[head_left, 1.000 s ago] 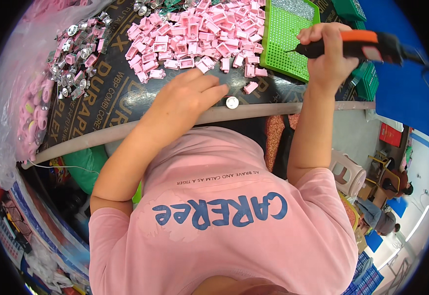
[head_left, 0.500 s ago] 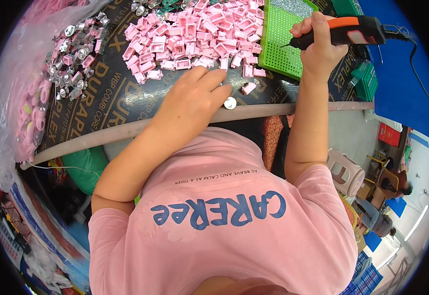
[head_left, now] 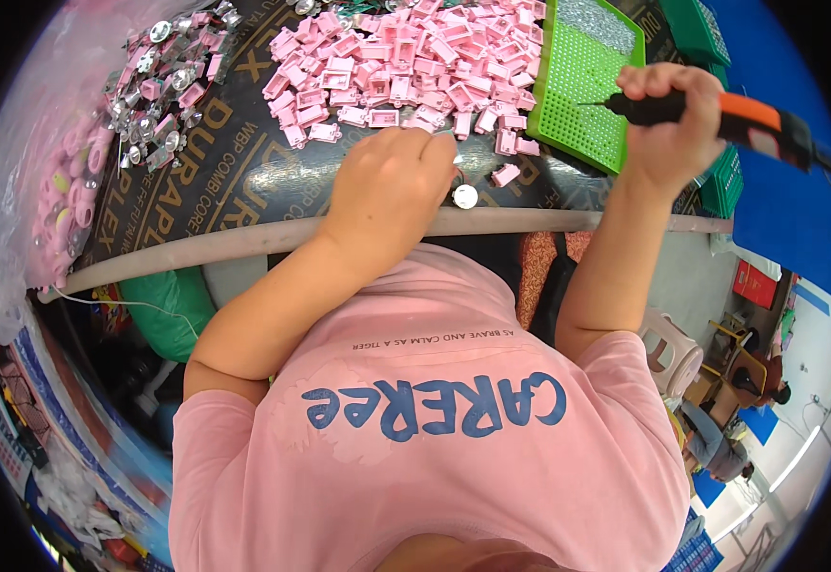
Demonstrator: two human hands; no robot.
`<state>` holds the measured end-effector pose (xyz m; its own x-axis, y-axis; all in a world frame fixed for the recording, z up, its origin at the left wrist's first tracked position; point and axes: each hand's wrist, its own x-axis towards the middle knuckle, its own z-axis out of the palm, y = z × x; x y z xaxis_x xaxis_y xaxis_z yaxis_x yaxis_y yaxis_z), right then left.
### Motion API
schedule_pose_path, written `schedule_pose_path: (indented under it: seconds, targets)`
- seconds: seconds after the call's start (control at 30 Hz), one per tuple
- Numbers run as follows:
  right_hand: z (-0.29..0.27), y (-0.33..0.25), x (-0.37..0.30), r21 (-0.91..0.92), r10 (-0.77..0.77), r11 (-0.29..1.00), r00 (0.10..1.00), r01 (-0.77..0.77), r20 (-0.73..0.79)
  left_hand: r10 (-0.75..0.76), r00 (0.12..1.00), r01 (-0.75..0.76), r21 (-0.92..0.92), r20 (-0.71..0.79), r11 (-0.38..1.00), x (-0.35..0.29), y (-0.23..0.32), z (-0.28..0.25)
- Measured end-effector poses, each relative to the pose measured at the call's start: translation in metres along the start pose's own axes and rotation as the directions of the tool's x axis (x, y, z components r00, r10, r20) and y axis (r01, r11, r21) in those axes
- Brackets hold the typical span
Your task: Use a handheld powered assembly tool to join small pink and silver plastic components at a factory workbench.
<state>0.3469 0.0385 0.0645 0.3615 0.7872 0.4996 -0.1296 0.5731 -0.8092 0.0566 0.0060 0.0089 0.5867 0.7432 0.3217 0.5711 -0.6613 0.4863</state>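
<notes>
My right hand (head_left: pixel 678 124) is wrapped round a black and orange electric screwdriver (head_left: pixel 755 116), whose thin bit points left over the green perforated tray (head_left: pixel 582 143). Small silver screws (head_left: pixel 595 27) lie in the far part of that tray. My left hand (head_left: pixel 389 191) is closed at the near edge of the table, back of the hand up; its fingertips are mostly hidden. Just right of those fingers shows a round silver-white piece (head_left: pixel 465 196); I cannot tell whether they hold it. A loose pink plastic housing (head_left: pixel 505 175) lies to the right of it.
A heap of pink housings (head_left: pixel 401 57) spreads beyond my left hand. Silver reflector assemblies (head_left: pixel 163 91) are piled at the left, beside pink parts in clear plastic (head_left: pixel 74 186). Green containers (head_left: pixel 720 186) stand at the right. The screwdriver's cord runs off right.
My right hand has moved right with the screwdriver, which now tilts down toward its cord end. My left hand's fingers have drawn in more tightly. The whole view has shifted slightly.
</notes>
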Motion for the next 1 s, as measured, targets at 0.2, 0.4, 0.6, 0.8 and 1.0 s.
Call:
schedule_pose_path:
  seconds: [0.2,0.4,0.6,0.8,1.0]
  targets:
    - [0.023,-0.013,-0.030,0.262,0.157,0.935,0.940,-0.241,0.303,-0.003,0.998,-0.008,-0.176,-0.063,0.984,0.000,-0.005,-0.009]
    - [0.049,-0.017,-0.044,0.394,0.111,0.865,0.885,-0.310,0.453,-0.025,0.990,-0.048,-0.509,-0.136,0.859,0.009,0.003,-0.004]
    - [0.056,-0.017,-0.049,0.404,0.145,0.847,0.881,-0.346,0.451,-0.031,0.993,-0.039,-0.558,-0.115,0.829,0.005,0.001,-0.004]
    - [0.063,-0.015,-0.056,0.381,0.155,0.858,0.881,-0.344,0.448,-0.022,0.986,-0.071,-0.528,-0.167,0.846,0.003,0.001,-0.005]
    - [0.072,-0.016,-0.061,0.328,0.162,0.892,0.896,-0.312,0.414,-0.017,0.989,-0.048,-0.435,-0.145,0.899,0.003,0.002,-0.005]
